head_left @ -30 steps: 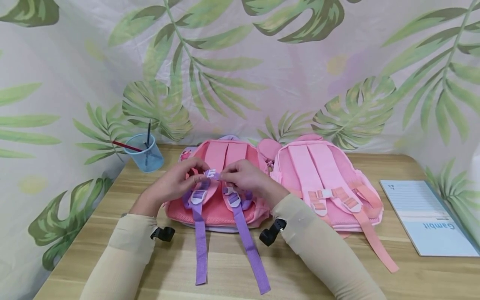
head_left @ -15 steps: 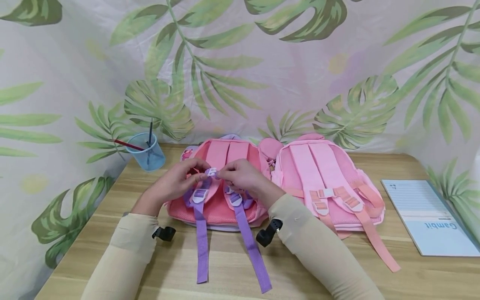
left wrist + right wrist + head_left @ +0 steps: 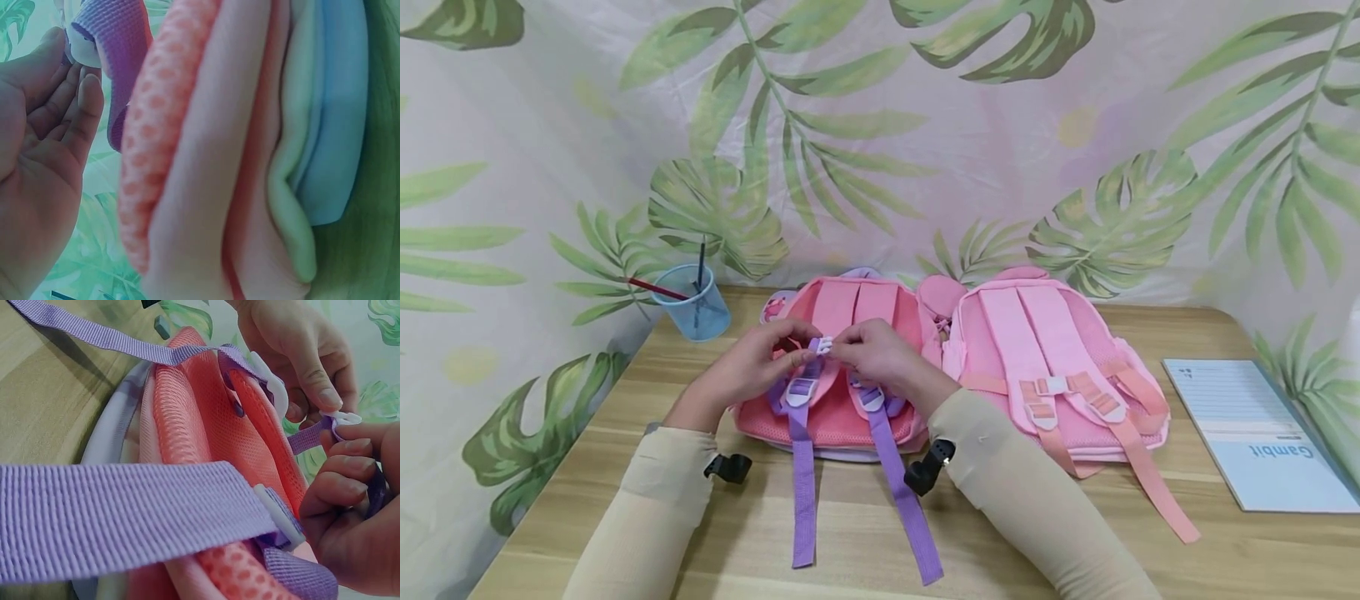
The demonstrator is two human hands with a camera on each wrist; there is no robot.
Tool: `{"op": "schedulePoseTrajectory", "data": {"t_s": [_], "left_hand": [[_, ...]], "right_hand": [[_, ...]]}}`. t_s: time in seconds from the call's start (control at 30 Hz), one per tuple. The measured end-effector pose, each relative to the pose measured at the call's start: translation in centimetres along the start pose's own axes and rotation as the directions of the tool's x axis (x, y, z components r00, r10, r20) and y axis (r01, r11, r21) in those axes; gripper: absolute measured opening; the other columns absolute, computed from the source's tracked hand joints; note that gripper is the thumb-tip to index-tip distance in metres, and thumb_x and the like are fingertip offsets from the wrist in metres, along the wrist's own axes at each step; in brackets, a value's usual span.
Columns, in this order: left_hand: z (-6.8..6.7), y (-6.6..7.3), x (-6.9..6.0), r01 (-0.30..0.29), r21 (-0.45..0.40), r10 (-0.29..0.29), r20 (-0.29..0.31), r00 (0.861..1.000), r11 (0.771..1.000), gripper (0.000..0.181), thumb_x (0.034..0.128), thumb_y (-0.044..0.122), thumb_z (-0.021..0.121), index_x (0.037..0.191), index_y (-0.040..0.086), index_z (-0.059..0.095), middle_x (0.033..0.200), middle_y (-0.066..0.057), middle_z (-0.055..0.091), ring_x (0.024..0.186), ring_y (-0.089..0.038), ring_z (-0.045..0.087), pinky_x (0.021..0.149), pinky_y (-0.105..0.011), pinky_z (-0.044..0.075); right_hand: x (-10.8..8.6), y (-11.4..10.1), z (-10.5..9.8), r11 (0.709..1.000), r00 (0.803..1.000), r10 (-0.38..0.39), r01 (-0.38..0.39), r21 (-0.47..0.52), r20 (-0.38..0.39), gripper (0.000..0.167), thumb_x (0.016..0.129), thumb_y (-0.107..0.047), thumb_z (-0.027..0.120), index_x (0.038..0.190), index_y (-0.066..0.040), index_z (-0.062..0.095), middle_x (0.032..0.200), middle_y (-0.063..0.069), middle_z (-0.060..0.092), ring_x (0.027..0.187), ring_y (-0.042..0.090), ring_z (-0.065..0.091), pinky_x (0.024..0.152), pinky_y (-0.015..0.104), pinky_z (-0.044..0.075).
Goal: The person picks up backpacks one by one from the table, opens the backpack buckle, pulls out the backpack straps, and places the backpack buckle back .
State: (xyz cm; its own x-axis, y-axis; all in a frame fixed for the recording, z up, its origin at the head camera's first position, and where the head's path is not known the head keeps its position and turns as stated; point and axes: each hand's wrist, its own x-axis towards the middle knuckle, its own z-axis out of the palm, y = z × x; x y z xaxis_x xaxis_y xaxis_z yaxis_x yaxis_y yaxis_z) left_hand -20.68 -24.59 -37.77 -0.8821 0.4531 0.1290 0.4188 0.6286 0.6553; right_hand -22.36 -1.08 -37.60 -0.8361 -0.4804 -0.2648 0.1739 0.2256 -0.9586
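Note:
A coral-pink backpack (image 3: 831, 421) lies on the table, its shoulder straps facing up. Over its left strap, my left hand (image 3: 748, 362) pinches one part of a white plastic buckle (image 3: 824, 344) on purple webbing. My right hand (image 3: 883, 354) meets it from the other side, thumb and fingers gripping the purple chest strap at the buckle. In the right wrist view the white buckle (image 3: 344, 417) sits between both hands' fingertips; whether its halves are joined is hidden. The left wrist view shows a white plastic piece (image 3: 82, 49) at my left fingertips. Two purple strap ends (image 3: 803, 508) hang towards me.
A light pink backpack (image 3: 1022, 333) with orange straps lies right of the coral one, its white chest buckle (image 3: 1056, 385) fastened. A blue mesh pen cup (image 3: 696, 312) stands at the back left. A light-blue notebook (image 3: 1262, 433) lies at the right edge.
My right hand has moved slightly left with the strap, closing in on my left fingertips at the buckle. My left hand has stayed almost still.

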Motion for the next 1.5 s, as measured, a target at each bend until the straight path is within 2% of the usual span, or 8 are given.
{"op": "schedulePoseTrajectory", "data": {"t_s": [0.27, 0.57, 0.7, 0.87, 1.1, 1.27, 1.5], "left_hand": [[0.0, -0.1, 0.0, 0.019, -0.017, -0.02, -0.024, 1.0, 1.0, 0.024, 0.1016, 0.01, 0.075, 0.126, 0.013, 0.073, 0.114, -0.004, 0.074, 0.102, -0.023, 0.066, 0.088, -0.03, 0.056], [0.3, -0.5, 0.2, 0.034, -0.054, -0.034, -0.007, 0.999, 0.998, 0.027, 0.1012, 0.014, 0.077, 0.128, 0.015, 0.073, 0.116, -0.003, 0.073, 0.103, -0.023, 0.066, 0.09, -0.03, 0.056], [0.4, -0.4, 0.3, 0.023, -0.068, -0.023, -0.005, 1.0, 0.997, 0.026, 0.102, 0.016, 0.076, 0.128, 0.014, 0.072, 0.115, -0.003, 0.073, 0.103, -0.023, 0.066, 0.09, -0.03, 0.056], [0.4, -0.4, 0.2, 0.026, -0.065, -0.026, 0.004, 1.0, 0.998, 0.026, 0.1022, 0.015, 0.076, 0.128, 0.014, 0.072, 0.116, -0.003, 0.073, 0.105, -0.023, 0.066, 0.093, -0.031, 0.056], [0.5, -0.6, 0.2, -0.001, -0.078, 0.001, 0.0, 1.0, 0.997, 0.025, 0.101, 0.011, 0.076, 0.126, 0.012, 0.073, 0.113, -0.006, 0.072, 0.104, -0.024, 0.066, 0.091, -0.033, 0.056], [0.6, -0.5, 0.3, -0.032, -0.068, 0.031, -0.008, 0.999, 0.997, 0.025, 0.1002, 0.01, 0.077, 0.125, 0.012, 0.073, 0.111, -0.005, 0.073, 0.103, -0.023, 0.066, 0.089, -0.034, 0.056], [0.5, -0.5, 0.1, -0.04, -0.051, 0.039, -0.023, 0.999, 0.998, 0.023, 0.1, 0.01, 0.077, 0.123, 0.014, 0.074, 0.108, -0.004, 0.072, 0.101, -0.023, 0.065, 0.088, -0.034, 0.055]], "right_hand": [[-0.4, 0.0, -1.4, 0.999, 0.999, 0.027, -0.026, -0.038, 0.039, 0.019, 0.105, -0.021, 0.071, 0.111, -0.005, 0.079, 0.061, -0.001, 0.051, 0.049, 0.012, 0.04, 0.047, 0.027, 0.032], [-0.7, 0.3, -1.9, 0.997, 0.999, 0.017, -0.014, -0.075, 0.037, 0.02, 0.109, -0.018, 0.066, 0.114, -0.003, 0.077, 0.067, 0.001, 0.058, 0.049, 0.01, 0.044, 0.046, 0.025, 0.034], [-0.8, 0.2, -1.7, 0.998, 0.999, 0.032, -0.03, -0.059, 0.042, 0.019, 0.109, -0.019, 0.065, 0.114, -0.005, 0.076, 0.067, 0.002, 0.06, 0.047, 0.01, 0.045, 0.045, 0.027, 0.035], [-0.6, 0.1, -1.5, 0.998, 0.997, 0.053, -0.051, -0.034, 0.055, 0.019, 0.11, -0.019, 0.064, 0.12, -0.007, 0.075, 0.066, 0.003, 0.055, 0.049, 0.012, 0.043, 0.047, 0.027, 0.033], [-0.4, 0.0, -1.1, 0.999, 0.997, 0.049, -0.048, -0.007, 0.066, 0.02, 0.111, -0.016, 0.061, 0.122, -0.005, 0.074, 0.065, -0.001, 0.047, 0.05, 0.011, 0.038, 0.049, 0.026, 0.031], [-0.3, -0.1, -1.0, 0.999, 0.996, 0.022, -0.024, 0.021, 0.089, 0.02, 0.111, -0.011, 0.057, 0.121, 0.0, 0.072, 0.066, 0.0, 0.046, 0.05, 0.01, 0.036, 0.049, 0.024, 0.032], [-0.4, -0.1, -1.4, 0.994, 0.994, 0.039, -0.05, 0.099, 0.106, 0.024, 0.112, -0.015, 0.054, 0.114, 0.003, 0.069, 0.067, 0.001, 0.051, 0.049, 0.009, 0.037, 0.048, 0.024, 0.03]]}}
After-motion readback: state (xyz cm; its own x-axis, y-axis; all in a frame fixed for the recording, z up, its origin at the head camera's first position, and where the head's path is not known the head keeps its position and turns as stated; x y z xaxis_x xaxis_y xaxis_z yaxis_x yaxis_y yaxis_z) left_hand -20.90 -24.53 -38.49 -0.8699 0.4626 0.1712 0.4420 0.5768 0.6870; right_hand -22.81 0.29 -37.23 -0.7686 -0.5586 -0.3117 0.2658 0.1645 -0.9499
